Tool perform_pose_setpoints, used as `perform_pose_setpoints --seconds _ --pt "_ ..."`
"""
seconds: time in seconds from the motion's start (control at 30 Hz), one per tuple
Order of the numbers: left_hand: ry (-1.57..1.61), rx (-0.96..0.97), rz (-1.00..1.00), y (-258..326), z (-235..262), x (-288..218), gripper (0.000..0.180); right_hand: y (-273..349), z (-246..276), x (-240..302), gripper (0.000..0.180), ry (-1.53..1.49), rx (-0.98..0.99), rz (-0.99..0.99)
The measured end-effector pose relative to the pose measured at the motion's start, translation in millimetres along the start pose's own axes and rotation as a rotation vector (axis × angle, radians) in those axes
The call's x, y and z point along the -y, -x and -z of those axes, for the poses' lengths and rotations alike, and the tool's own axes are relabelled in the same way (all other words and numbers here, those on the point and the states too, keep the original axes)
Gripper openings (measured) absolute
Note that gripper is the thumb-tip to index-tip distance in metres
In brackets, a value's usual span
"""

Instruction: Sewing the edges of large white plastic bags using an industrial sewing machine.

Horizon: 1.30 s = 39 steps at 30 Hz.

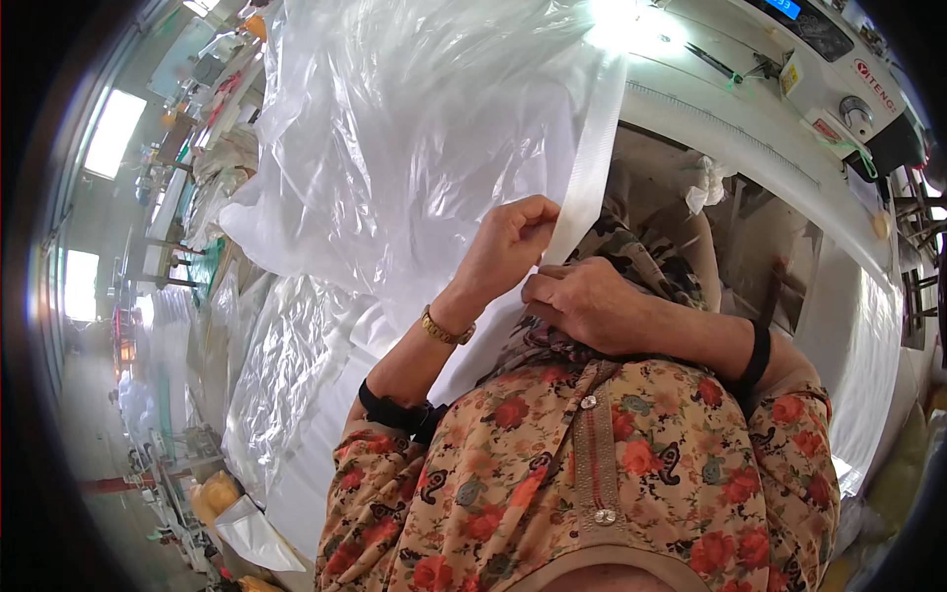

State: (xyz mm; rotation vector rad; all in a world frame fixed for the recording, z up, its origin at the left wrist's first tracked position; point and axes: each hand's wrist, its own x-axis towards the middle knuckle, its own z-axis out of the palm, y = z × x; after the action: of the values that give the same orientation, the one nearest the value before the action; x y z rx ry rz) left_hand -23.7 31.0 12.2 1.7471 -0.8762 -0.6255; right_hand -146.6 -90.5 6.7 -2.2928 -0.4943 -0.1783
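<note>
A sheer white fabric (414, 128) covers the surface in front of me, with loose folds spilling over to the left. Along its right edge runs a flat white band (590, 163), narrowing down toward my hands. My left hand (513, 242), a gold watch on its wrist, pinches the fabric at the band's left side. Just below and to the right, my right hand (587, 304) has its fingers curled closed at the band's lower end. The fingertips of both hands are close together, and the exact grip of the right one is partly hidden.
A white sewing machine (838, 74) with a lit display stands at the upper right on a pale table (710, 113) with a ruler scale. Beside it shines a bright lamp (631, 25). More sheer fabric (286, 375) lies heaped at left, and a white sheet (863, 365) hangs at right.
</note>
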Motion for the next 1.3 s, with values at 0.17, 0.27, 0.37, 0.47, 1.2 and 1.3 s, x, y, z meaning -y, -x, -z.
perform_pose_setpoints --seconds 0.17,0.27,0.37,0.47,1.2,1.3 --pt "0.141 -0.048 -0.059 6.2 1.7 8.8 0.015 -6.6 -1.1 -13.6 0.017 0.196 0.011 0.233" --pt "0.1 -0.097 -0.051 6.1 19.1 7.7 0.013 -5.6 8.3 -35.8 0.023 0.194 -0.134 0.203" --pt "-0.123 -0.17 -0.144 -1.2 51.5 -15.4 0.011 -25.2 16.9 -68.9 0.028 -0.465 -0.905 -0.22" --pt "-0.423 -0.135 -0.282 -12.7 74.3 -62.4 0.008 -80.9 18.9 -103.1 0.031 -0.454 -0.786 -0.511" --pt "-0.8 0.038 -0.378 14.3 13.1 -0.6 0.011 -56.6 155.7 -143.7 0.031 0.62 0.037 -0.228" --pt "-0.766 -0.054 -0.361 13.0 3.3 1.9 0.006 -65.5 172.2 -175.6 0.029 0.734 -0.215 -0.07"
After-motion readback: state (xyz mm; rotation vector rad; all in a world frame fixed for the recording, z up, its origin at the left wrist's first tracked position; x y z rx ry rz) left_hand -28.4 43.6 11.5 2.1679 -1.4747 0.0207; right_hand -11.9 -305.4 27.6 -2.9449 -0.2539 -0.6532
